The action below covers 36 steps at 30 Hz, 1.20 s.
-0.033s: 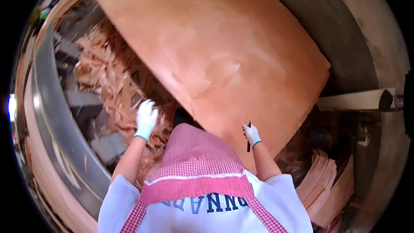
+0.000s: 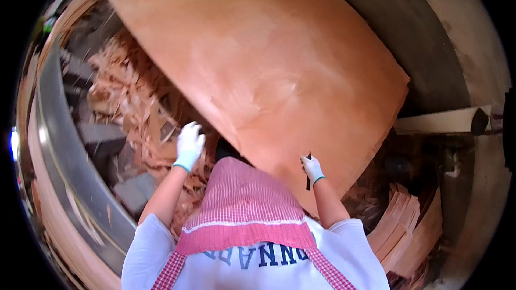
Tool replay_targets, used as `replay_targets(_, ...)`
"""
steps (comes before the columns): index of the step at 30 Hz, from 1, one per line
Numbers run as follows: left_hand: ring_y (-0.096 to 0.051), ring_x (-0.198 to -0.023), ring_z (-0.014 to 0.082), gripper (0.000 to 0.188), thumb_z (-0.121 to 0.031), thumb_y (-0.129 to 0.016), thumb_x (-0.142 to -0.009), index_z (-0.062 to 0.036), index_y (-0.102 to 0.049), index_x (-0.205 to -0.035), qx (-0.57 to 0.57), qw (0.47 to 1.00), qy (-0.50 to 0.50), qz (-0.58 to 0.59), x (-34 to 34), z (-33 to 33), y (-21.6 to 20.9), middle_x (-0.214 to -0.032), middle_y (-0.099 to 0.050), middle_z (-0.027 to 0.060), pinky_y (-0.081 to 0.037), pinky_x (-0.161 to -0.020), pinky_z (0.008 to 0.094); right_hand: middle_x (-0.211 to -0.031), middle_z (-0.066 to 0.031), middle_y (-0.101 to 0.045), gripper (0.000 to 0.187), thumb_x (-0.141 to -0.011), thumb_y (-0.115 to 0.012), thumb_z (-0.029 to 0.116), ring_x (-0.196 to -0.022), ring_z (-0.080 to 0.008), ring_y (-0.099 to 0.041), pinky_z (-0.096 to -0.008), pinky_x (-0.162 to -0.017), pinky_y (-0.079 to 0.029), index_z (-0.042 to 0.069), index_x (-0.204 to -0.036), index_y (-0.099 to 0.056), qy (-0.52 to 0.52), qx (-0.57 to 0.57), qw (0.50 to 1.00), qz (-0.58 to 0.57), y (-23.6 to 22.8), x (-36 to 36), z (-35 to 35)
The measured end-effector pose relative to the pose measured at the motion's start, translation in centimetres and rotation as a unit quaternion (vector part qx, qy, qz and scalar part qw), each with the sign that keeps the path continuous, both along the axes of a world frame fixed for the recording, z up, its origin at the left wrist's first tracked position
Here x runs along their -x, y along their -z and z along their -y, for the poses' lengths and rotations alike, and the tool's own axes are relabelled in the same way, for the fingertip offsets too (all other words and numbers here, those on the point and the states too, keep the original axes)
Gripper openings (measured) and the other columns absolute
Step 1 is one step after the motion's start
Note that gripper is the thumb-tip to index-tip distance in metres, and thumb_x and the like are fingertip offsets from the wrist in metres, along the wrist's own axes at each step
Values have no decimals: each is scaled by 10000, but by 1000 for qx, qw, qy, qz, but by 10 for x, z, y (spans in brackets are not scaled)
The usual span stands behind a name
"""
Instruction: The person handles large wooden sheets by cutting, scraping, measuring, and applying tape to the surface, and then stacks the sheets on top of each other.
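A large stack of thin orange-brown wood veneer sheets (image 2: 258, 48) lies in front of me, its surface slightly rippled. My right hand (image 2: 313, 168), in a white glove with a green cuff, is closed around a slim black tool (image 2: 308, 184) over the stack's near part. The tool's exact kind is too small to make out. My left hand (image 2: 189, 145), gloved the same way, hovers just off the stack's left edge with its fingers apart and nothing in them. Below it is a heap of torn veneer scraps (image 2: 145, 129).
A curved-looking grey metal rail (image 2: 64, 113) runs along the left. Grey blocks (image 2: 134, 190) lie among the scraps. Broken veneer strips (image 2: 395, 220) are piled at the lower right, and a pale roll (image 2: 441, 123) juts out at the right, beside a grey wall (image 2: 403, 27).
My left hand has shifted a little to the right, closer to the stack's edge. My right hand keeps its hold on the black tool and has barely moved.
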<state>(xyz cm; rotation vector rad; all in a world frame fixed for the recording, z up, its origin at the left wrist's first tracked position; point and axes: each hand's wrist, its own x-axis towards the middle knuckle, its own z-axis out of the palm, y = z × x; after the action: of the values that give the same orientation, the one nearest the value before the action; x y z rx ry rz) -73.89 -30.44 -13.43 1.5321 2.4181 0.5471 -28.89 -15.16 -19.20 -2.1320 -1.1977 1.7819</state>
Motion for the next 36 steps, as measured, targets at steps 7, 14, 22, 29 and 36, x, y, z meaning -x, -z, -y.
replay_targets(7,-468,-1252,299,377,-258,-614,-848,-59,-583,-1167,79,968,238,-20,25,-326,80,-1328,-521,151,-415,-1003,409,-624,-2,-513,222,-865,-661,280,-482,-124,-476,-295,-443,-364,82,-837,-563,110,-99,988,39,50,119,-143)
replay_targets(14,-281,-1422,289,654,-386,-651,-855,-156,-418,-1421,170,918,323,-157,25,-510,148,-1528,-325,117,-280,-1091,571,-679,-26,-546,269,-834,-704,256,-478,-122,-480,-318,-444,-382,48,-871,-537,168,-281,932,157,137,190,-301)
replay_targets(22,-103,-1488,327,960,-531,-680,-807,-268,-138,-1555,298,899,296,-122,35,-540,221,-1628,-56,91,-181,-1081,700,-868,-98,-644,363,-783,-731,299,-816,-226,-605,-370,-774,-484,-5,-920,-589,72,-102,961,246,193,213,-364)
replay_targets(29,-86,-1491,327,940,-529,-663,-821,-267,-135,-1554,307,891,318,-102,29,-549,235,-1628,-38,98,-186,-1077,707,-775,-45,-593,219,-819,-669,223,-726,-167,-577,-332,-638,-462,24,-857,-587,121,-76,988,59,185,191,-347)
replay_targets(36,-272,-1436,288,608,-322,-595,-877,-146,-406,-1428,288,922,254,47,82,-594,202,-1541,-316,112,-283,-1105,557,-662,13,-482,135,-860,-611,181,-512,-89,-436,-252,-454,-338,97,-819,-514,226,-101,968,-31,95,195,-284)
